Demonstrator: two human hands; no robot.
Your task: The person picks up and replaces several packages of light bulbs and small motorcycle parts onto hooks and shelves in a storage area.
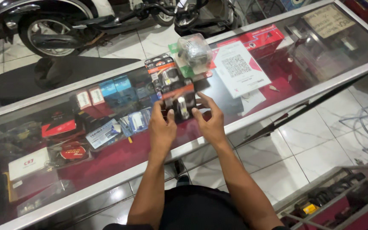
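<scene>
1. A long glass counter (311, 91) with a metal frame runs slantwise across the view; boxes and packets lie on red lining under the glass.
2. A scooter (60, 25) stands on the tiled floor beyond the counter's far edge, with a dark mat (56, 76) beside it.
3. A white card (238, 68) with a square printed code lies on the glass near the far edge, right of the middle.
4. A clear plastic pack (194, 53) with a green backing rests on the glass at the far edge, touching the top of the packet below it.
5. An orange and black blister pack (167, 76) lies flat on the glass just beyond the hands.
6. A second, darker blister pack (182, 104) with a small bulb sits nearest the counter's near edge, between the two hands.
7. The left hand (162, 130) grips the left side of this pack, thumb raised against it, fingers curled round its edge.
8. The right hand (209, 121) holds the right side, fingers spread over the top edge and thumb pressed on the front.
</scene>
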